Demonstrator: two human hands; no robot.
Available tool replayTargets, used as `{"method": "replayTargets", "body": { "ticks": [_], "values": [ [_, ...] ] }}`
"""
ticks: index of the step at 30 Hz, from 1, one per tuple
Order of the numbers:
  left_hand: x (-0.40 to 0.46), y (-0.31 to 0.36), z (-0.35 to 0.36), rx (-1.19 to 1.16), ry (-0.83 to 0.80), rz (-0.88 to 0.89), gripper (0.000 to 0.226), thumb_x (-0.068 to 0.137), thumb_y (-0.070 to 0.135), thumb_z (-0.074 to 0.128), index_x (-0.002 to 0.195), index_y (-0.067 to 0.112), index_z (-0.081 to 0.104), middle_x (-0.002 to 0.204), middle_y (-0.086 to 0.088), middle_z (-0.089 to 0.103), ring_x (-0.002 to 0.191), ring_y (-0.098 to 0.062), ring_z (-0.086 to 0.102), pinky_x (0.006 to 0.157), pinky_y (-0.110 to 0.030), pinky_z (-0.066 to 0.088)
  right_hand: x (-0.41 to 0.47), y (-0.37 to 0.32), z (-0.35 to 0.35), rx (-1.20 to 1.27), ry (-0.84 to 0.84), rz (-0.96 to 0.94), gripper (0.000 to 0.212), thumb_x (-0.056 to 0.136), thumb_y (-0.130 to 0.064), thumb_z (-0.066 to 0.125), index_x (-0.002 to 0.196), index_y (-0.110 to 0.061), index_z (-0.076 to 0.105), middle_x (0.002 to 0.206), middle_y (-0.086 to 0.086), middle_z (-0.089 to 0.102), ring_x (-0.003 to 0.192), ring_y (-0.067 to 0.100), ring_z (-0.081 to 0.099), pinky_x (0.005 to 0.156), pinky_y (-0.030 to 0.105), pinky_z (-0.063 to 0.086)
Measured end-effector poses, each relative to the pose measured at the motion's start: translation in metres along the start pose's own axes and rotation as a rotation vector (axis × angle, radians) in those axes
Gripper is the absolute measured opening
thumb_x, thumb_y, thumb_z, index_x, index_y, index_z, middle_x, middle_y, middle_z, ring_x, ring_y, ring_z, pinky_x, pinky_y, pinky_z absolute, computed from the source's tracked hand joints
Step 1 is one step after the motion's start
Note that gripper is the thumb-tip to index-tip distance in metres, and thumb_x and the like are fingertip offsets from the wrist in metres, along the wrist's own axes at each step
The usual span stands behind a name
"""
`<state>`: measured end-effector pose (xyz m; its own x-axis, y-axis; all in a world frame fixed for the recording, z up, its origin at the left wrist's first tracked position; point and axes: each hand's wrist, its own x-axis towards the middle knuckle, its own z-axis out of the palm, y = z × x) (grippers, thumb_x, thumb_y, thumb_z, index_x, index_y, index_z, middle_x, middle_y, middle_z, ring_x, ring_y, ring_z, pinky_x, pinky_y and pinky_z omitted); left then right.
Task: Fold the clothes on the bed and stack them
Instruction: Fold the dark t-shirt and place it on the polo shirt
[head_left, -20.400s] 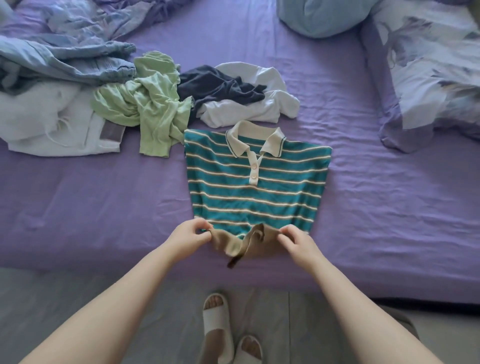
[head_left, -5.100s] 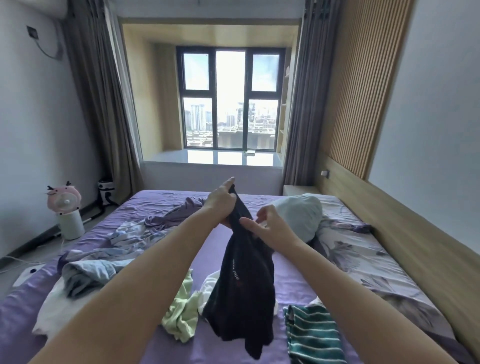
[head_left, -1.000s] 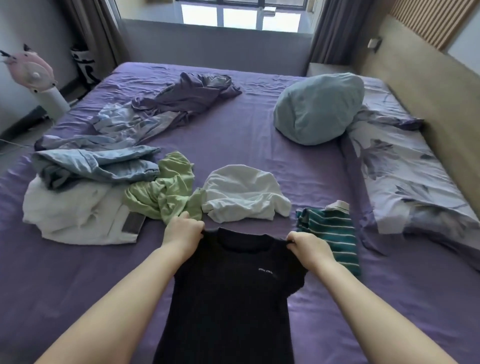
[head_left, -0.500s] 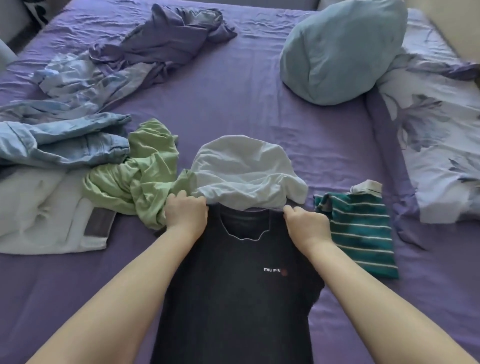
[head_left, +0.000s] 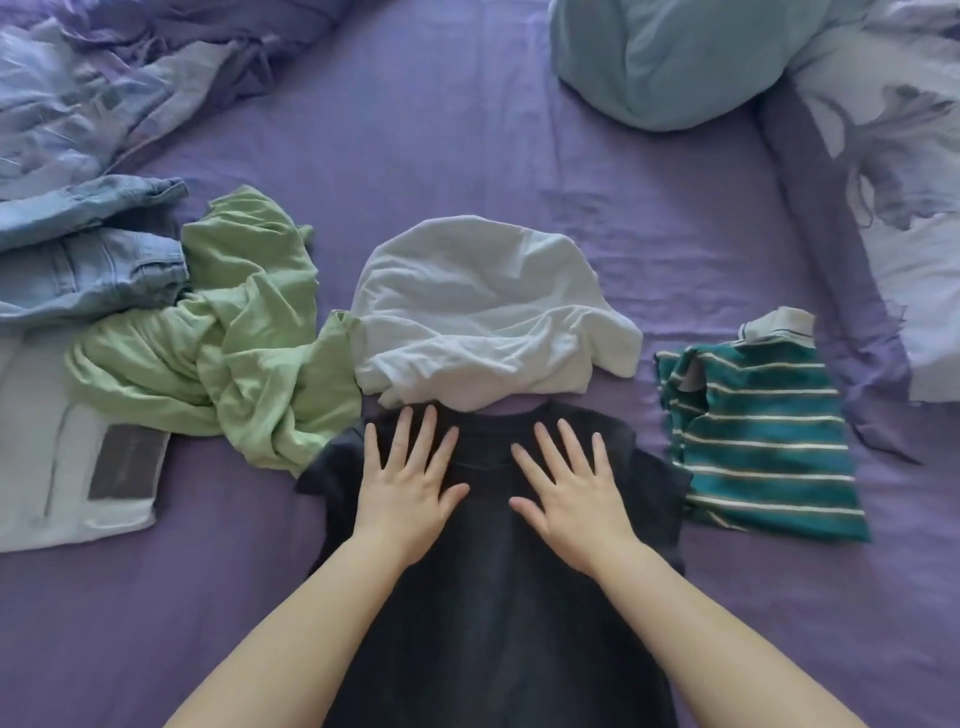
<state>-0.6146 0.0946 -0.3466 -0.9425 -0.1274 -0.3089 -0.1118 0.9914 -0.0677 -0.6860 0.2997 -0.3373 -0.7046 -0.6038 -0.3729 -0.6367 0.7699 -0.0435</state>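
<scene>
A black T-shirt (head_left: 493, 597) lies spread flat on the purple bed (head_left: 467, 156), collar away from me. My left hand (head_left: 408, 478) and my right hand (head_left: 563, 488) press flat on its chest just below the collar, fingers straight and spread. A crumpled white garment (head_left: 483, 317) lies just beyond the collar. To the right sits the folded teal striped polo (head_left: 763, 441). A crumpled green garment (head_left: 234, 353) lies to the left.
Light blue jeans (head_left: 83, 260) and a white garment with a grey patch (head_left: 78, 467) lie at the far left. A rumpled lilac bedcover (head_left: 130, 67) is behind them. A pale blue pillow (head_left: 670, 57) and a floral pillow (head_left: 893, 156) lie at the upper right.
Both hands let go of the shirt's shoulders and now lie flat on its chest with fingers spread. The view has tilted further down toward the bed.
</scene>
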Motion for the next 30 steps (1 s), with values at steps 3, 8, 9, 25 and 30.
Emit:
{"method": "replayTargets", "body": {
  "ticks": [3, 8, 9, 25, 30],
  "values": [
    [0.011, -0.007, 0.01, 0.006, -0.016, -0.011, 0.075, 0.081, 0.072, -0.007, 0.142, 0.031, -0.021, 0.148, -0.001, -0.034, 0.143, -0.029, -0.021, 0.107, -0.058, -0.023, 0.011, 0.003, 0.012, -0.027, -0.046, 0.033, 0.067, 0.09, -0.067, 0.009, 0.149, -0.037, -0.006, 0.158, 0.001, -0.015, 0.144, 0.025, -0.02, 0.11, 0.054, -0.017],
    [0.029, -0.014, 0.02, -0.069, -0.121, 0.005, 0.083, 0.075, 0.078, -0.007, 0.145, 0.035, -0.022, 0.145, 0.003, -0.038, 0.139, -0.024, -0.032, 0.105, -0.057, -0.027, 0.024, 0.011, 0.021, -0.017, -0.108, 0.022, 0.075, 0.08, -0.072, -0.004, 0.147, -0.039, -0.013, 0.157, 0.0, -0.021, 0.142, 0.023, -0.025, 0.109, 0.054, -0.019],
    [0.032, -0.015, 0.019, -0.079, -0.15, 0.014, 0.083, 0.076, 0.078, -0.005, 0.145, 0.035, -0.022, 0.146, 0.004, -0.038, 0.139, -0.024, -0.033, 0.105, -0.057, -0.026, 0.026, 0.012, 0.021, -0.018, -0.116, 0.016, 0.076, 0.079, -0.072, -0.005, 0.147, -0.039, -0.013, 0.157, 0.0, -0.022, 0.142, 0.023, -0.025, 0.109, 0.054, -0.019],
    [-0.005, 0.057, -0.028, -0.058, -0.087, 0.313, 0.061, 0.099, 0.048, 0.026, 0.152, 0.025, 0.006, 0.16, -0.005, -0.006, 0.146, -0.029, -0.007, 0.113, -0.056, -0.004, -0.04, 0.074, -0.013, -0.162, -0.052, 0.32, 0.064, 0.093, -0.005, 0.038, 0.151, -0.01, 0.011, 0.148, 0.015, 0.034, 0.142, 0.029, 0.02, 0.115, 0.052, 0.005],
    [-0.008, 0.12, -0.03, -0.048, -0.105, 0.477, 0.062, 0.1, 0.048, 0.025, 0.152, 0.024, 0.001, 0.159, -0.004, -0.011, 0.145, -0.027, -0.015, 0.112, -0.057, -0.01, -0.049, 0.078, -0.014, -0.17, 0.139, 0.287, 0.05, 0.067, 0.003, 0.072, 0.116, -0.005, 0.063, 0.083, 0.011, 0.065, 0.085, 0.033, 0.062, 0.094, 0.049, 0.046]
  ]
}}
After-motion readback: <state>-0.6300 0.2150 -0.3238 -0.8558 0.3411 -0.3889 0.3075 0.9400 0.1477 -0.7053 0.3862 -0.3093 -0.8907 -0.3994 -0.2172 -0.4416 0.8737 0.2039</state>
